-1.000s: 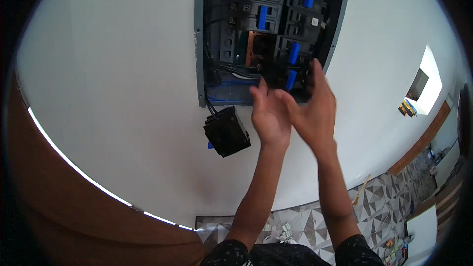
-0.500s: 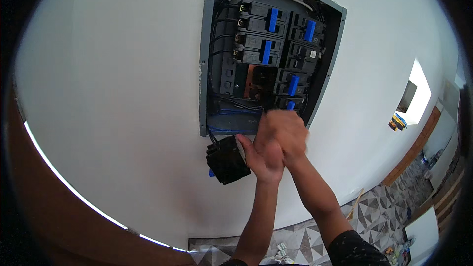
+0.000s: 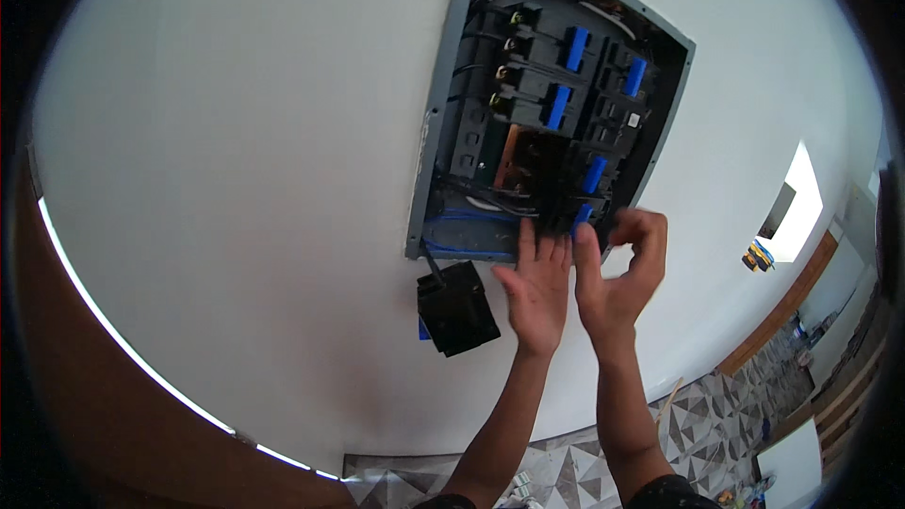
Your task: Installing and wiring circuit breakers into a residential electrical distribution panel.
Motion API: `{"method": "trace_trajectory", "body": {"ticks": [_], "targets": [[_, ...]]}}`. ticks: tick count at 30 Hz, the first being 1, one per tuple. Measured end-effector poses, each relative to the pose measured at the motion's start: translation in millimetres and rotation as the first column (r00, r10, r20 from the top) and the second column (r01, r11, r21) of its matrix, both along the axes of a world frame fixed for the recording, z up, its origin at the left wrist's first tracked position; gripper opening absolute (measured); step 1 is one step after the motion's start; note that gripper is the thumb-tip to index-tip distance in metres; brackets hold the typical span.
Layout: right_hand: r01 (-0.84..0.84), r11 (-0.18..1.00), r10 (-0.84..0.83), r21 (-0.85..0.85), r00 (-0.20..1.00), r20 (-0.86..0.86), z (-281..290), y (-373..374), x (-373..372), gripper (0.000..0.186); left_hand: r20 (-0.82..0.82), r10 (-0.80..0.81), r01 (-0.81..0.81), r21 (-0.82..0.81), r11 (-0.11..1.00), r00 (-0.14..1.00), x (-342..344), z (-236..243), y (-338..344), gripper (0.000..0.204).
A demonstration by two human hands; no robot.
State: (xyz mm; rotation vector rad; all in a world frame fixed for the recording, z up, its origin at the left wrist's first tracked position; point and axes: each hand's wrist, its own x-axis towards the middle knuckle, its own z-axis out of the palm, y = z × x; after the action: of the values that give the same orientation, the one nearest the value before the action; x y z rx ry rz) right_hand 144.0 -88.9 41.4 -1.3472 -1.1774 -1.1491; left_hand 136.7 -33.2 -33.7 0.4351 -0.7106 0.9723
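The pale wall fills most of the view, reaching wide to the left of the work and curving away on the right, with the patterned tile floor along its foot. Set in it, tilted in view, is a grey metal panel box, whose raised rim bounds the space inside; the bottom left holds looped blue wires, while black breakers crowd the upper and right parts. Both forearms rise from below. The left hand has its palm toward the camera, fingers straight and released, thumb spread, fingertips at the box's lower edge. The right hand stands just beside it, thumb raised and fingers curled but apart from the thumb, near the lowest blue lever; whether it touches a breaker I cannot tell. A loose black block hangs by dark cable below the box's lower-left corner, left of the left hand.
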Motion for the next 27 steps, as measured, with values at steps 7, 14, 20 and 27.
{"method": "trace_trajectory", "body": {"ticks": [7,14,20,27], "targets": [[-0.144,0.967,0.014,-0.212,0.855,-0.519,3.0,18.7,29.3,0.072,-0.237,0.598,-0.514,0.333,0.791,0.766,-31.0,-28.7,-46.2,0.083],[-0.195,0.937,0.002,-0.290,0.832,-0.555,15.3,14.9,26.4,0.065,-0.162,0.551,-0.403,0.520,0.753,0.819,-98.4,-102.4,-55.0,0.040],[-0.043,0.911,-0.186,-0.411,0.845,-0.501,21.8,12.7,15.8,0.061,-0.030,0.873,-0.569,0.747,0.343,0.487,-150.0,-36.8,-4.9,0.037],[-0.323,0.915,0.128,-0.239,0.797,-0.590,15.5,14.6,31.8,0.063,0.128,0.991,-0.196,0.973,-0.120,0.029,-136.0,62.2,34.2,0.035]]}}
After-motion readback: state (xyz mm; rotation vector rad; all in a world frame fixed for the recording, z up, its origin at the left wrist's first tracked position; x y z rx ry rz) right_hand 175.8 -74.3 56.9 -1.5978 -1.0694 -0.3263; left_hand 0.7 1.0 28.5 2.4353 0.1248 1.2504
